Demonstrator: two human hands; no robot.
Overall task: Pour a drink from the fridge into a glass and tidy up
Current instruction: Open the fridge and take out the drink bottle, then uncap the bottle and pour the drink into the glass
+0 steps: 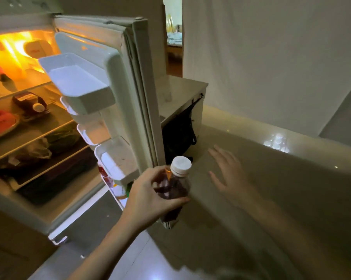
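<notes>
Nearest the camera, the left hand (150, 196) wraps around a clear plastic bottle (173, 190) of dark reddish-brown drink, fingers curled across its front and thumb along its lower side, so the grip is closed on the bottle's body. The bottle stands roughly upright, tilted slightly, with its white screw cap (181, 164) on, and it is held in the air just in front of the outer edge of the open fridge door (144, 98). Just to the right, the right hand (230, 174) is spread open with fingers apart, palm down, holding nothing; it is blurred and hovers over the pale floor (271, 188), well apart from the bottle. Behind the left hand, the door's lower shelf (118, 156) carries a white box-like item, and beneath it a few small bottles with red and orange tones show only partly. Higher on the door, an upper shelf (75, 81) looks bare inside. Left of the door, the lit fridge interior (29, 118) shows wire-edged shelves with a plate of something red (1, 125), a dark wrapped container, and bagged dark greens lower down. Beyond the door edge, a small clear glass (167, 96) stands on a pale counter (182, 93), and a dark bag (180, 130) hangs from the counter's side. A white wall (271, 57) rises behind.
</notes>
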